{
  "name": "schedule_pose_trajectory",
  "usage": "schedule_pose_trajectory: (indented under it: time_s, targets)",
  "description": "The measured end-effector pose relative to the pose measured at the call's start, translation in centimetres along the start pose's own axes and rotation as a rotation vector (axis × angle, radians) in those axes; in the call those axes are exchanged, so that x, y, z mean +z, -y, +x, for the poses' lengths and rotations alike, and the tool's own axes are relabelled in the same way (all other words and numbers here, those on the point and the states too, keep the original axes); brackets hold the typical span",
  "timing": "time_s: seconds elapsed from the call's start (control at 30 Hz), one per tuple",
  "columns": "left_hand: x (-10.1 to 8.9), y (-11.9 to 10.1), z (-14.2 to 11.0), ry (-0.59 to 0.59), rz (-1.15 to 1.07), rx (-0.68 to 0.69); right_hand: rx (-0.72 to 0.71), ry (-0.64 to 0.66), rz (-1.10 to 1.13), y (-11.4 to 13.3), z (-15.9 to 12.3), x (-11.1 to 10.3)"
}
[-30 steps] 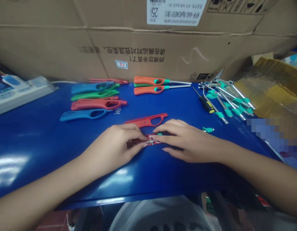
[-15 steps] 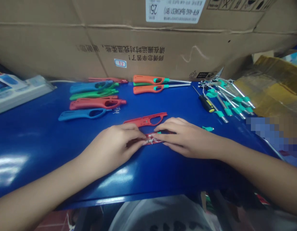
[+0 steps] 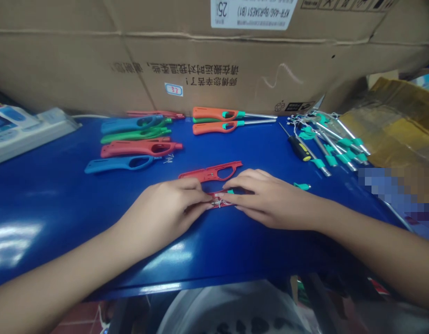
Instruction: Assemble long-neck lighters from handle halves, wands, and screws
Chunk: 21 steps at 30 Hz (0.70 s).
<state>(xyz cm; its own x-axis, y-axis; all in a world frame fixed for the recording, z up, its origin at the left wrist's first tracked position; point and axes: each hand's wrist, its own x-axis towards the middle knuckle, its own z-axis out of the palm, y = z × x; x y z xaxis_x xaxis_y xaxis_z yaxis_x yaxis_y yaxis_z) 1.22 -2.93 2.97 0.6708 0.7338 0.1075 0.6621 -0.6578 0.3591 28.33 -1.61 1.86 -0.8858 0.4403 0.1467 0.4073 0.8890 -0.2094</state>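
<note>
On the blue table lies a red lighter half-shell, inner side up, with small metal and white parts and a green piece inside. My left hand is closed at its left end, thumb and forefinger pinched on the shell by the metal part. My right hand covers the right end, its fingers bent over the shell and the white wires; that end is hidden beneath the hand. Just beyond, a second red half-shell with a trigger loop rests on the table, touched by neither hand.
Several coloured lighter shells lie at the back left, near a white power strip. Orange lighters lie before a large cardboard box. A screwdriver and several metal tubes with green parts lie at right. A small green part is nearby.
My right hand has drawn its fingers closer together over the red half-shell. My left hand keeps its pinch in nearly the same place.
</note>
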Motion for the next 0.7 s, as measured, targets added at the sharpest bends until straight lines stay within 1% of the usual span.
schedule_pose_trajectory:
  time_s: [0.13,0.37,0.47,0.7]
  targets:
    - [0.0,-0.1,0.0,0.018,-0.006,-0.015,-0.001,0.036,-0.058,0.6,0.0,-0.2]
    - [-0.1,-0.4,-0.1,-0.004,-0.004,-0.013,0.040,0.115,-0.166,1.8,-0.1,-0.5]
    - [-0.1,-0.4,0.0,-0.002,-0.029,-0.010,0.042,0.117,-0.196,2.0,-0.2,-0.4]
    - [0.0,-0.3,0.1,-0.003,-0.059,-0.064,0.050,0.097,-0.236,2.4,-0.3,0.2]
